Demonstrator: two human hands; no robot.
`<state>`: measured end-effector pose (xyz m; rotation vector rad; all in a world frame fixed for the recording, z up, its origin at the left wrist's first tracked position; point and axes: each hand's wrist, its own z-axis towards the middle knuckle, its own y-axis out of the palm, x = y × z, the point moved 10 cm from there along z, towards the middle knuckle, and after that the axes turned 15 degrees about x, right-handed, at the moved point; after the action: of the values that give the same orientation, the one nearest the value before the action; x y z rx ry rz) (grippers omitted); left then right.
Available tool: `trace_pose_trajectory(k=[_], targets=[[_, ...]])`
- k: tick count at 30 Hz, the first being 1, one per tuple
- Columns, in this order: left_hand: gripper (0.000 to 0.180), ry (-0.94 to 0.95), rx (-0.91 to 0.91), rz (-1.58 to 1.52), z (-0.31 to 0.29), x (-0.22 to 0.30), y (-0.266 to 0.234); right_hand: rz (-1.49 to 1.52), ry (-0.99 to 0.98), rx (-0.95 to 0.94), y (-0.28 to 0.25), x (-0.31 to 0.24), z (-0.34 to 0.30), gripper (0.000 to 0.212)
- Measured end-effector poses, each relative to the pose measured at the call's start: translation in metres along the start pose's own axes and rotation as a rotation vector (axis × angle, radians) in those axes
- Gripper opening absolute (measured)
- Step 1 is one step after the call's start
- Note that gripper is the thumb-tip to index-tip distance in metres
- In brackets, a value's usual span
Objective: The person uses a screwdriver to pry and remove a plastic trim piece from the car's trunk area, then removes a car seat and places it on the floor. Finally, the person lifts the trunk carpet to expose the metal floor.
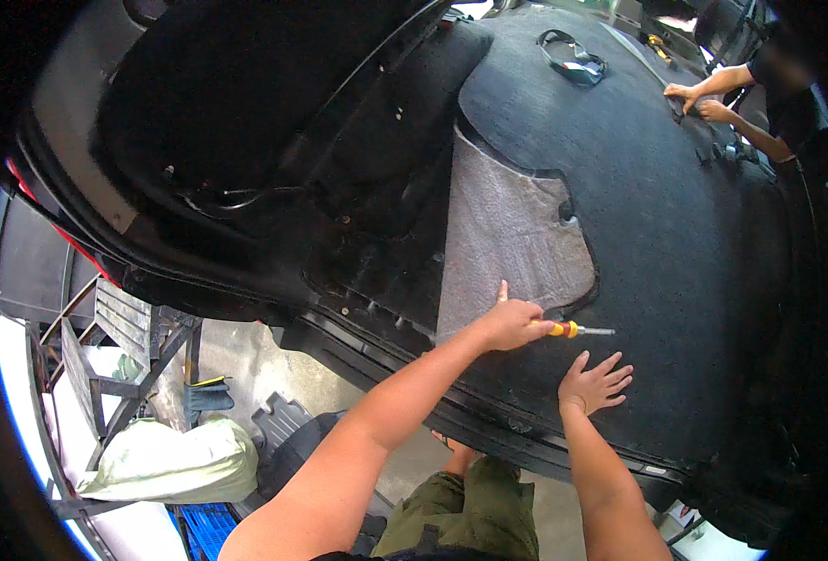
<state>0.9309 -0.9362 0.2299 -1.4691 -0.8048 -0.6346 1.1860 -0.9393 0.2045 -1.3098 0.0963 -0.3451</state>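
My left hand (512,324) is closed round the yellow and red handle of a screwdriver (568,329), its shaft pointing right. One finger of that hand stretches forward over the folded-back flap of carpet (512,234), whose grey felt underside faces up. A notch is cut in the flap's curved right edge. Flat on the black carpet (685,374) of a car's cargo floor lies my right hand (596,383), fingers spread, holding nothing. It is just below the screwdriver's shaft, apart from it.
Dark side trim (236,112) rises at the left. A black strap loop (571,58) lies at the far side. Another person's hands (699,101) work at the far right edge. Below left are a slatted wooden bench (122,318) and a pale green sack (176,460).
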Motion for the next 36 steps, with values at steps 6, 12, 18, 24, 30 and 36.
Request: trace_pose_trajectory(k=[6,12,18,24,30,36], targets=[[0.036,-0.12,0.254,-0.403,-0.007,-0.043,-0.021,0.013,0.01,-0.022,0.0,0.0,-0.001,0.079],[0.039,-0.365,0.45,-0.751,-0.015,-0.08,-0.032,0.005,0.006,-0.013,0.002,0.0,0.001,0.077],[0.048,-0.509,0.491,-1.495,-0.015,-0.096,-0.04,0.058,-0.01,0.001,0.009,0.003,-0.002,0.072],[0.049,-0.538,0.421,-1.595,-0.01,-0.108,-0.032,0.29,-0.283,0.13,-0.015,-0.026,-0.002,0.056],[0.058,-0.424,0.427,-1.619,-0.008,-0.103,-0.037,1.056,-0.043,-0.217,-0.027,-0.124,-0.032,0.088],[0.058,-0.531,0.492,-1.673,-0.031,-0.11,-0.073,1.688,0.87,-0.753,0.024,-0.176,-0.026,0.087]])
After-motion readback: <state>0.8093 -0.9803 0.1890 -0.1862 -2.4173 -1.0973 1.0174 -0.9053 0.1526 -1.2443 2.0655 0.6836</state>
